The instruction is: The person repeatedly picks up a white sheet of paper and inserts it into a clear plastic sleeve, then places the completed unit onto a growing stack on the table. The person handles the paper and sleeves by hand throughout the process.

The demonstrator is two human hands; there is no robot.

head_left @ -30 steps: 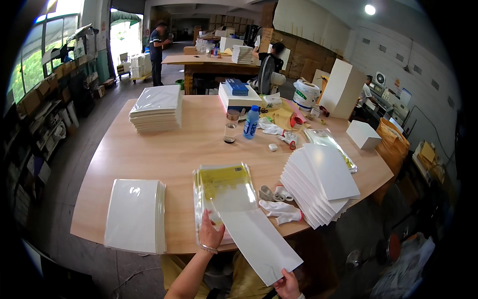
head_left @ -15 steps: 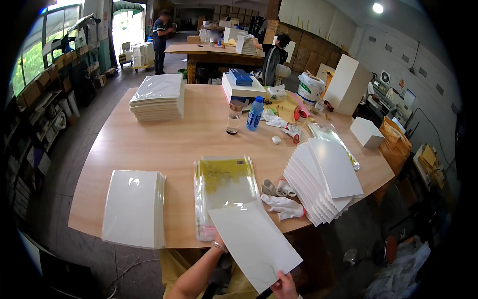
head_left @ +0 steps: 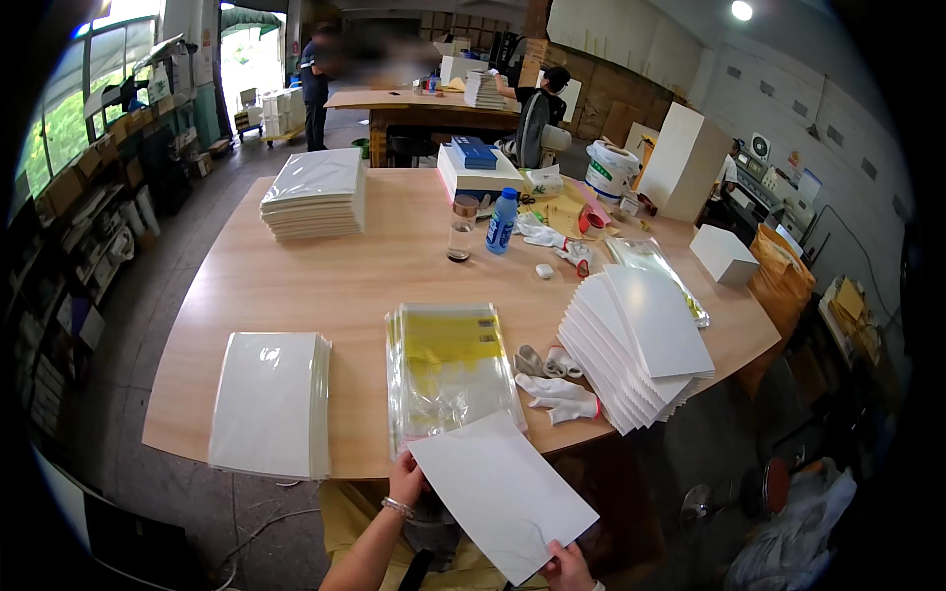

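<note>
Since the earlier frames the white sheet (head_left: 503, 495) has slid down off the stack of clear plastic sleeves (head_left: 448, 372) toward the person, so that only its top corner overlaps the stack's near edge. The left hand (head_left: 405, 480) sits at nine o'clock from the sheet, at the near edge of the wooden table (head_left: 365, 271), fingers curled against the sheet's left edge and the bottom of the sleeves; whether they pinch one sleeve I cannot tell. The right hand (head_left: 565, 567) is at five o'clock from the sheet's middle, thumb on top, fingers closed on its lower corner.

At nine o'clock from the sleeves lies a stack of bagged white sheets (head_left: 270, 402). At three o'clock lie white gloves (head_left: 557, 389), and just past them a fanned pile of white boards (head_left: 639, 340). Farther, at twelve o'clock, stand a glass jar (head_left: 461, 228) and a blue bottle (head_left: 501, 222).
</note>
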